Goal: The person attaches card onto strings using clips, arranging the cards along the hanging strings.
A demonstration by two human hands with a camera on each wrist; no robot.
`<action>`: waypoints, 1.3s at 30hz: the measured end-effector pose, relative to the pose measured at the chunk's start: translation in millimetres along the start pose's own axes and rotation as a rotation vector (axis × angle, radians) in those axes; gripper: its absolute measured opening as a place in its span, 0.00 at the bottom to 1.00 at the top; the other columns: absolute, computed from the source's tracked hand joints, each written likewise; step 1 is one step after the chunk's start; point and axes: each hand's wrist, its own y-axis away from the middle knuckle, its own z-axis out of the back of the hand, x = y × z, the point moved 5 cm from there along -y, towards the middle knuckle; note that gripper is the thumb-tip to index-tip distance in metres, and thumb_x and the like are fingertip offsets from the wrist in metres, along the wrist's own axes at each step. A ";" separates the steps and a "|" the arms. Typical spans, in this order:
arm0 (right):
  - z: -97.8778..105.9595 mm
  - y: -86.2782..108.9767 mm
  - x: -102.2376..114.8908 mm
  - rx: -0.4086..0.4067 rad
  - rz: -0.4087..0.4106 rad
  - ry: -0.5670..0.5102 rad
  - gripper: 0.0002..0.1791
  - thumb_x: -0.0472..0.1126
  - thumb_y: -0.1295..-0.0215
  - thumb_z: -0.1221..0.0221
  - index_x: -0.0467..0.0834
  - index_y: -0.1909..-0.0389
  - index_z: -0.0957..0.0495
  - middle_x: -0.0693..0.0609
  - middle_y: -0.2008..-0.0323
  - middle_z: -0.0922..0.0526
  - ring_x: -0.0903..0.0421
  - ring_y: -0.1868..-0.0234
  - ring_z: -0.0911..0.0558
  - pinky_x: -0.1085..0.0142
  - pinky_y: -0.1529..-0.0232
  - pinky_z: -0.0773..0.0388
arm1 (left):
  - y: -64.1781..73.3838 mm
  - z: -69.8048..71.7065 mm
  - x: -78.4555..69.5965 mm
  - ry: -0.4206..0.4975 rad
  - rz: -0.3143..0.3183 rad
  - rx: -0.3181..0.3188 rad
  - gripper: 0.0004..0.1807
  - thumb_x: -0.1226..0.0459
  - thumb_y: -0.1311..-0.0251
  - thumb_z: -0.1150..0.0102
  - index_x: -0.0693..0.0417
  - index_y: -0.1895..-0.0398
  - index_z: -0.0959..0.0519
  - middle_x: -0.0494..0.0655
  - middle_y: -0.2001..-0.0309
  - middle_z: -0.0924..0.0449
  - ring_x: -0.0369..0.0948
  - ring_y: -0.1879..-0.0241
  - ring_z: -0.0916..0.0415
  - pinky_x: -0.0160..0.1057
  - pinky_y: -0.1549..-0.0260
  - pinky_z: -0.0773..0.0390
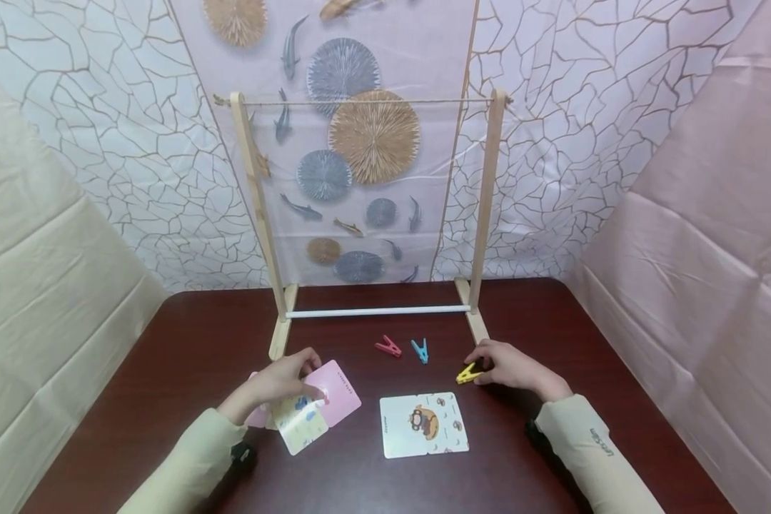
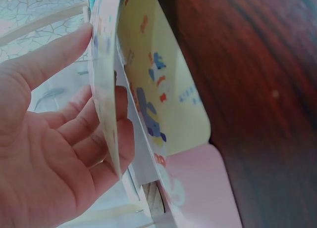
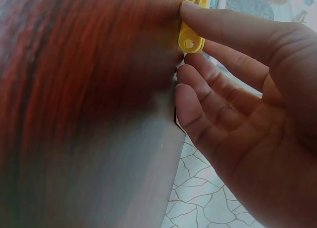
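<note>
My left hand (image 1: 276,380) holds a thin printed card (image 2: 105,55), thumb on one face and fingers curled behind the other. Under and beside it lie a yellow card (image 2: 173,104) with small animal prints and a pink card (image 2: 203,183), overlapping each other. On the right, my right hand (image 1: 510,368) pinches a yellow clothespin (image 1: 467,373) low over the table, the thumb against its rounded end in the right wrist view. A white card with a monkey picture (image 1: 423,425) lies flat between the two hands.
A red clothespin (image 1: 388,346) and a blue clothespin (image 1: 420,350) lie mid-table. Behind them stands a wooden frame (image 1: 486,207) with a cord (image 1: 360,102) strung across its top and a white rod (image 1: 379,312) low down. Patterned cloth hangs at the back.
</note>
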 end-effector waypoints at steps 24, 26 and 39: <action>4.0 5.7 -10.9 -0.033 -0.071 -0.016 0.17 0.36 0.42 0.29 0.40 0.50 0.16 0.51 0.59 0.20 0.53 0.60 0.22 0.60 0.60 0.24 | -6.0 18.0 -9.5 0.120 -0.074 -0.003 0.21 0.68 0.42 0.30 0.57 0.46 0.26 0.49 0.62 0.22 0.43 0.64 0.25 0.39 0.65 0.23; 5.9 4.9 -10.1 -0.048 -0.072 -0.022 0.18 0.36 0.41 0.29 0.39 0.50 0.16 0.50 0.57 0.19 0.52 0.59 0.21 0.57 0.57 0.22 | -7.4 23.3 -11.0 0.131 -0.071 -0.020 0.21 0.69 0.40 0.32 0.57 0.46 0.26 0.49 0.62 0.22 0.43 0.64 0.25 0.39 0.64 0.23; 6.2 5.3 -11.8 -0.109 -0.098 -0.113 0.19 0.37 0.40 0.30 0.38 0.48 0.18 0.49 0.55 0.15 0.52 0.55 0.17 0.53 0.51 0.20 | -13.2 49.7 -23.8 0.221 -0.060 -0.108 0.21 0.70 0.36 0.37 0.59 0.41 0.28 0.55 0.59 0.21 0.45 0.66 0.21 0.40 0.71 0.19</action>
